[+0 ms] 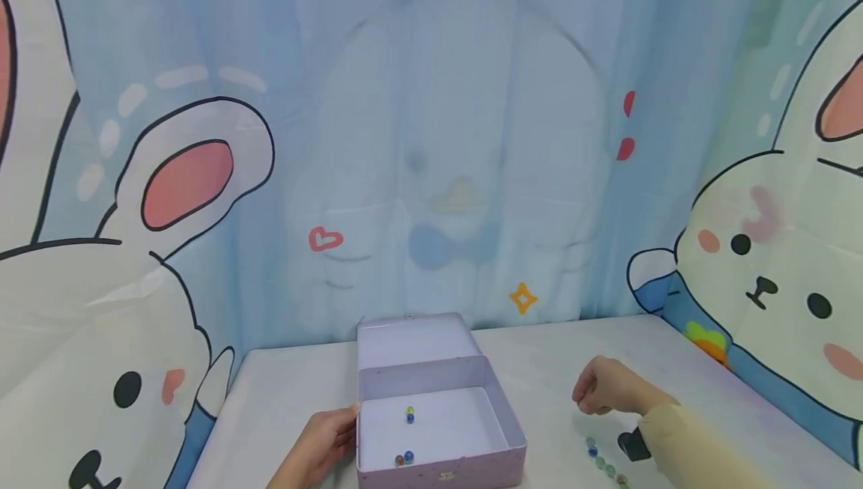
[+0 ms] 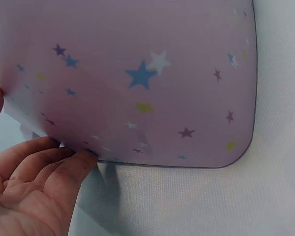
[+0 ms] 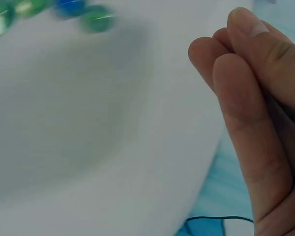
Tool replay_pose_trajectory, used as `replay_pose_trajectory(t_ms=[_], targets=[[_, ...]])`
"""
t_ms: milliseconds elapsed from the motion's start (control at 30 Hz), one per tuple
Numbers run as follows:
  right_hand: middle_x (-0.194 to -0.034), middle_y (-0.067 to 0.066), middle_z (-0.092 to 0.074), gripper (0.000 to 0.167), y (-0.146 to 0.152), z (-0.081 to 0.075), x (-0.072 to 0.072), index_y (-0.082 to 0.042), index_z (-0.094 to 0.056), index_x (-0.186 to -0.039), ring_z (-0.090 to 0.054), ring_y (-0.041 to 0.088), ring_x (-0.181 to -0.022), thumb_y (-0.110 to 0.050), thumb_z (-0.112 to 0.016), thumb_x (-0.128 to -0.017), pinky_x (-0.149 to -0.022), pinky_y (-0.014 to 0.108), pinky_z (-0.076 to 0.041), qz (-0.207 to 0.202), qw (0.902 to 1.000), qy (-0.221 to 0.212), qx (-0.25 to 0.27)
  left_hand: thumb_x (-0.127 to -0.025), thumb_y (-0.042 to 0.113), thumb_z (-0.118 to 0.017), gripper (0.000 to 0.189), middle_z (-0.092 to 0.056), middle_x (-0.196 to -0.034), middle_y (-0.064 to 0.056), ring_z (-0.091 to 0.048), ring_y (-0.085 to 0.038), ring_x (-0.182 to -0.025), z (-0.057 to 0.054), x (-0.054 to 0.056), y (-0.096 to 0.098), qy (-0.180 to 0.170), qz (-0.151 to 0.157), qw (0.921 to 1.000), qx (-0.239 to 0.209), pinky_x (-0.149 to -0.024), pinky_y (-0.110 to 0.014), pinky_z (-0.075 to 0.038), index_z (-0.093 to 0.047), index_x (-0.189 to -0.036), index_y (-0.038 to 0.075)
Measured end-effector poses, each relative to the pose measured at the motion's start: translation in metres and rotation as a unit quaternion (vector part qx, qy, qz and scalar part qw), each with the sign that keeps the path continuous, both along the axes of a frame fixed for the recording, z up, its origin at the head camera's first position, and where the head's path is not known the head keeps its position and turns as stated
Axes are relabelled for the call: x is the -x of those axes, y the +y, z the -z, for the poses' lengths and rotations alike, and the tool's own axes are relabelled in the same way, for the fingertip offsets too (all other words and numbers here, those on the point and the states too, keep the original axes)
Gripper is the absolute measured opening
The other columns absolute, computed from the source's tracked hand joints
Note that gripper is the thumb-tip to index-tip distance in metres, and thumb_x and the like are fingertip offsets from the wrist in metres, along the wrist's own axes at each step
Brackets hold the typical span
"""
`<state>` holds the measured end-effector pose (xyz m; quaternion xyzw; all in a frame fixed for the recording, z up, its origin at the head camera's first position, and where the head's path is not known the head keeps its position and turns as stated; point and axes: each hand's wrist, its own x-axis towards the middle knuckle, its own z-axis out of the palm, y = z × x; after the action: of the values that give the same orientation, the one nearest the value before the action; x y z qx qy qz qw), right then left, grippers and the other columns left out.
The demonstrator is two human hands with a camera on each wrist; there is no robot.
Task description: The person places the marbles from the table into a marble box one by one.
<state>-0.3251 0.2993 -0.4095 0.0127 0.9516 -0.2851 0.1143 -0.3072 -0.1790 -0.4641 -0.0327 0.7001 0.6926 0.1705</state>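
An open tin box (image 1: 441,480), pale purple with its lid folded back, stands on the table with several glass marbles (image 1: 408,457) on its floor. My left hand (image 1: 323,436) grips the box's left side; up close, its fingers (image 2: 69,167) meet the star-printed wall (image 2: 177,98) near an edge. To the right of the box, my right hand (image 1: 610,386) hovers above the table, thumb drawn against curled fingers (image 3: 236,88). Nothing shows between them. Just below that hand runs a curved row of green and blue marbles (image 1: 600,463), blurred in the right wrist view.
A white cloth covers the table (image 1: 539,354). Behind it hangs a blue curtain (image 1: 458,137) printed with cartoon rabbits. The raised lid (image 1: 418,341) stands at the box's far side. A dark device (image 1: 634,445) is strapped at my right wrist.
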Motion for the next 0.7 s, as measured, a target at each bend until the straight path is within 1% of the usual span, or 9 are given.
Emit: replay_pose_trajectory(t_ms=[67,133,200,267,367,467,600,700], targets=[[-0.084,0.004,-0.07,0.014,0.005,0.013,-0.004,-0.003,-0.073,-0.094,-0.063,0.017,-0.076,0.003,-0.078,-0.083,-0.073,0.034,-0.062,0.01,0.9997,-0.021,0.001,-0.106,0.028,-0.054,0.066,-0.047,-0.147,-0.038,-0.045,-0.049,-0.141,0.0,-0.001,0.001,0.0,0.001,1.0,0.004,-0.115,-0.054,-0.045,-0.038,-0.14,-0.026],[-0.085,0.004,-0.069,0.014,0.009,0.023,-0.008,-0.003,-0.072,-0.093,-0.062,0.017,-0.076,0.004,-0.078,-0.083,-0.073,0.033,-0.062,0.013,0.9994,-0.033,-0.001,-0.106,0.029,-0.053,0.066,-0.046,-0.147,-0.038,-0.044,-0.049,-0.142,0.0,-0.001,0.001,0.001,0.001,1.0,0.006,-0.115,-0.055,-0.045,-0.038,-0.14,-0.026],[-0.085,0.004,-0.069,0.014,0.01,0.03,-0.011,-0.003,-0.071,-0.092,-0.062,0.017,-0.076,0.004,-0.078,-0.082,-0.072,0.033,-0.062,0.014,0.9992,-0.037,-0.006,-0.107,0.028,-0.052,0.065,-0.046,-0.147,-0.038,-0.044,-0.049,-0.141,0.001,-0.002,0.002,0.004,0.002,1.0,0.009,-0.115,-0.055,-0.045,-0.038,-0.14,-0.026],[-0.084,0.004,-0.069,0.014,0.008,0.033,-0.011,-0.004,-0.071,-0.091,-0.063,0.017,-0.075,0.005,-0.078,-0.082,-0.07,0.033,-0.061,0.009,0.9992,-0.037,-0.01,-0.107,0.028,-0.052,0.064,-0.048,-0.146,-0.038,-0.046,-0.049,-0.141,0.001,-0.002,0.001,0.004,0.002,0.9999,0.01,-0.115,-0.055,-0.045,-0.039,-0.139,-0.026],[-0.081,0.003,-0.069,0.014,0.004,0.035,-0.012,-0.006,-0.071,-0.088,-0.063,0.017,-0.073,0.004,-0.079,-0.081,-0.068,0.032,-0.06,-0.001,0.9991,-0.035,-0.025,-0.107,0.029,-0.053,0.066,-0.049,-0.145,-0.038,-0.048,-0.048,-0.14,0.001,-0.002,0.0,-0.003,0.002,1.0,0.003,-0.115,-0.054,-0.045,-0.038,-0.14,-0.026],[-0.079,0.002,-0.068,0.016,0.0,0.034,-0.012,-0.008,-0.07,-0.085,-0.063,0.016,-0.072,0.004,-0.081,-0.08,-0.068,0.032,-0.06,-0.009,0.9985,-0.031,-0.044,-0.106,0.028,-0.054,0.066,-0.05,-0.145,-0.038,-0.049,-0.047,-0.139,0.002,-0.002,-0.001,-0.003,0.002,1.0,-0.003,-0.115,-0.054,-0.046,-0.038,-0.14,-0.026],[-0.078,0.001,-0.069,0.017,-0.004,0.032,-0.013,-0.008,-0.07,-0.084,-0.063,0.015,-0.071,0.003,-0.082,-0.079,-0.067,0.032,-0.059,-0.023,0.997,-0.025,-0.069,-0.107,0.029,-0.052,0.066,-0.047,-0.147,-0.038,-0.047,-0.047,-0.14,0.001,-0.002,0.0,0.003,0.008,1.0,0.002,-0.115,-0.054,-0.045,-0.038,-0.14,-0.026],[-0.076,0.001,-0.069,0.017,-0.004,0.033,-0.014,-0.009,-0.071,-0.082,-0.063,0.015,-0.07,0.004,-0.082,-0.079,-0.066,0.032,-0.059,-0.026,0.9963,-0.025,-0.077,-0.107,0.028,-0.051,0.065,-0.046,-0.147,-0.038,-0.046,-0.048,-0.14,0.0,-0.003,0.0,0.007,0.013,0.9999,0.008,-0.115,-0.055,-0.045,-0.039,-0.14,-0.026]])
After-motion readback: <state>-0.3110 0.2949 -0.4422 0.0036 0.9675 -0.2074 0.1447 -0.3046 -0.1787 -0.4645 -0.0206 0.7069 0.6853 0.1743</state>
